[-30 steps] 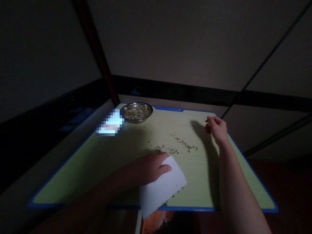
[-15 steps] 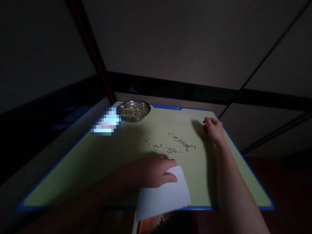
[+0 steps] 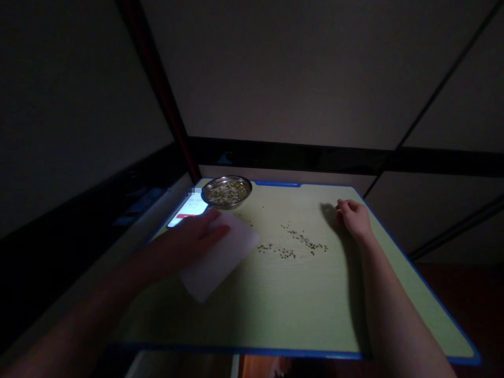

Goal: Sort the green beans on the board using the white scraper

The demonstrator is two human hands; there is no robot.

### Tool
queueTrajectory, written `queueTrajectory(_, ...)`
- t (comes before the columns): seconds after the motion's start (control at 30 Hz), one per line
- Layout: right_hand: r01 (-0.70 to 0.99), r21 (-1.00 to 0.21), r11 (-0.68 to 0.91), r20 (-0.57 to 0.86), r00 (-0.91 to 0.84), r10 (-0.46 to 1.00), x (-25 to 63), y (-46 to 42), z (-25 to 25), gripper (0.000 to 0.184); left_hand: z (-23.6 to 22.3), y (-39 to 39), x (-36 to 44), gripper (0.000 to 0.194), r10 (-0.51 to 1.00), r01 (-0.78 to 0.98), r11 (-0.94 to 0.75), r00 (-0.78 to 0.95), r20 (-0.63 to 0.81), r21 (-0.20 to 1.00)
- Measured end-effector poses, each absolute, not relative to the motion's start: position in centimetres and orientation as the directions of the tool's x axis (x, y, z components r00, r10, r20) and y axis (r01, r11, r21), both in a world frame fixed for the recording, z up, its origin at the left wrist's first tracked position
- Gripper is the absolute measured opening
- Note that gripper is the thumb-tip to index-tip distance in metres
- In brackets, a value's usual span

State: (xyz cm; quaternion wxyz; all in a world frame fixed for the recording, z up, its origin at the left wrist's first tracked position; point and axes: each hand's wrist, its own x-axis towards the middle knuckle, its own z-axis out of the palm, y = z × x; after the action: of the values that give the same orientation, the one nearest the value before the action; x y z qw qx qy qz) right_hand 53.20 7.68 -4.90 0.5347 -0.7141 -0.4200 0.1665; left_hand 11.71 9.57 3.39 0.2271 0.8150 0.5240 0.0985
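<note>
My left hand (image 3: 197,236) grips a white sheet (image 3: 224,252), thumb on top, held over the left part of the table; both are smeared by motion. On the far right of the tabletop, my right hand (image 3: 355,219) has its fingers curled in, and what they may hold is hidden. Small dark greenish beans or seeds (image 3: 307,241) lie scattered between the two hands, apart from both. Beyond my left hand, a shallow metal bowl (image 3: 236,206) contains many greenish and whitish bits.
The pale yellow-green table (image 3: 299,304) has a blue edge and stands against a dark panelled wall (image 3: 291,79). A lit phone (image 3: 189,209) lies left of the bowl, close to my left hand. Below the front edge, something orange-brown (image 3: 255,365) shows.
My left hand has carried the white sheet from the table's front edge leftward and away from me, toward the bowl and phone. My right hand stays in nearly the same spot. The view has shifted slightly.
</note>
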Motion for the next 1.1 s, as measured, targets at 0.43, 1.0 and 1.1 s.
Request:
queueTrajectory(0.43,0.516,-0.847,-0.128,0.211,0.547,0.810,54.2,8.1,-6.8,0.044,2.6,13.6,8.3,0.051,0.919,0.938,-0.330,0.346,0.191,-0.108)
queueTrajectory(1.0,0.604,-0.787,-0.128,0.253,0.505,0.825,53.4,7.7,-6.1,0.047,-0.8,11.8,11.8,0.048,0.905,0.918,-0.396,0.395,0.156,-0.026)
queueTrajectory(1.1,0.613,-0.777,-0.144,0.243,0.503,0.830,53.5,7.8,-6.1,0.047,-0.7,11.7,12.5,0.047,0.903,0.910,-0.415,0.411,0.126,0.010)
